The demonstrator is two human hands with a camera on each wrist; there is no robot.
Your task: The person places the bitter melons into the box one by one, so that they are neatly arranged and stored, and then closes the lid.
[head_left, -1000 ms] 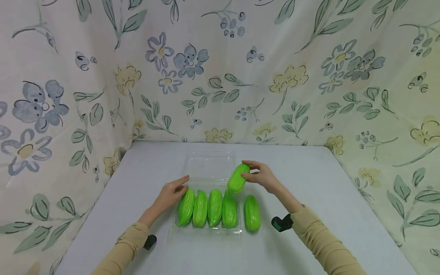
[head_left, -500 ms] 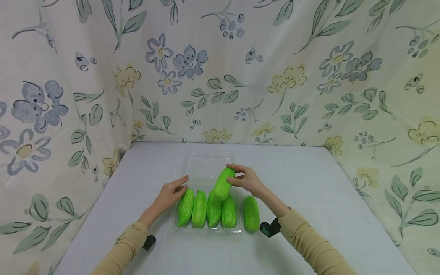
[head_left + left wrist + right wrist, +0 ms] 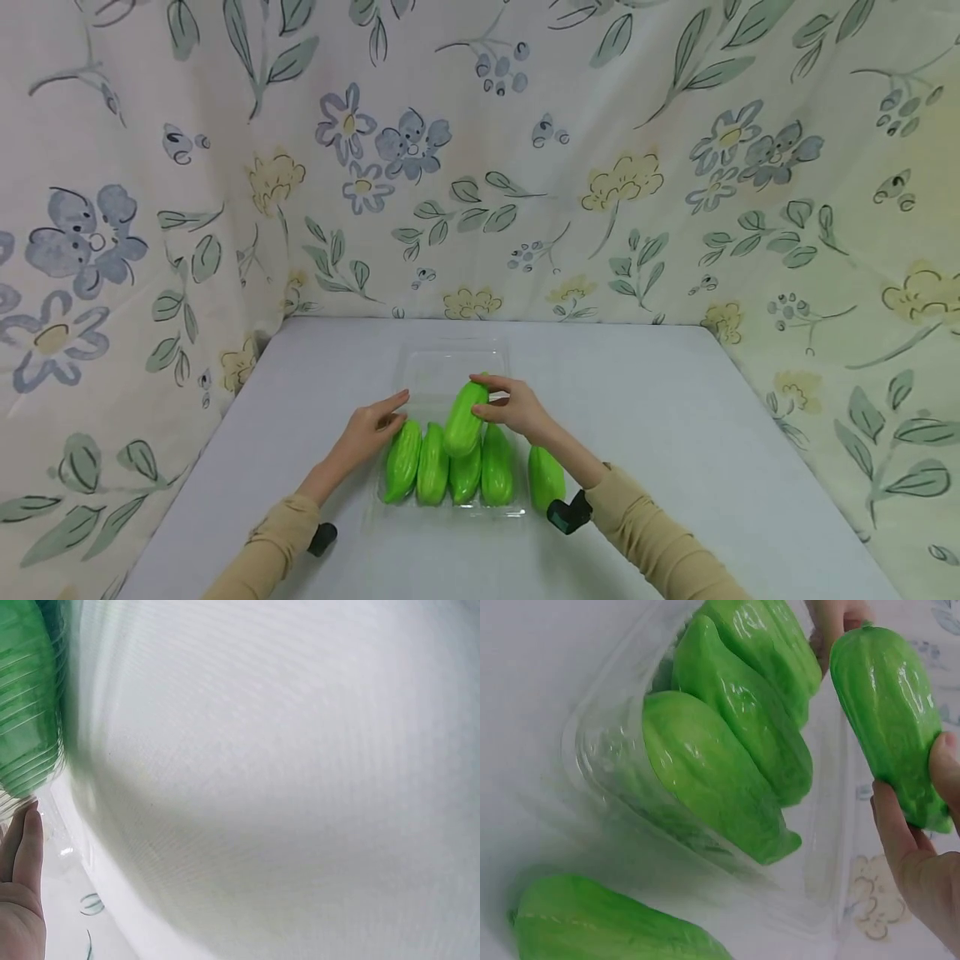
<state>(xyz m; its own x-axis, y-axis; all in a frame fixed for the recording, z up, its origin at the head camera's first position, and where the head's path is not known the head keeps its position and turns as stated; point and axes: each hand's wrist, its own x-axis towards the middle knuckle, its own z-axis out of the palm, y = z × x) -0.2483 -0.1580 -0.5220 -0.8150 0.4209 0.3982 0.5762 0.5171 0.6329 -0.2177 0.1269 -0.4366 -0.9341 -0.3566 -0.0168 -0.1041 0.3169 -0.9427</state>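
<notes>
In the head view, my right hand [image 3: 519,408] pinches the upper end of a plump, glossy green gourd [image 3: 463,423], thumb on one side and fingers on the other. It tilts above a clear plastic box [image 3: 491,511] holding several similar gourds in a row, and partly covers one below. My left hand [image 3: 369,429] touches the box's far left corner beside the leftmost gourd [image 3: 402,462]. In the left wrist view, its straight fingers [image 3: 28,851] meet the box edge. The right wrist view shows the held gourd [image 3: 889,720] above the box's row.
The box's transparent lid [image 3: 450,367] lies open behind it. Another green gourd [image 3: 546,477] rests on the white table [image 3: 637,392] just right of the box, partly hidden by the right forearm and its wrist camera [image 3: 570,512]. A floral curtain [image 3: 480,167] hangs around the table.
My right hand has carried the gourd leftward and slightly nearer, from the box's right side to above its middle. My left hand stays at the corner.
</notes>
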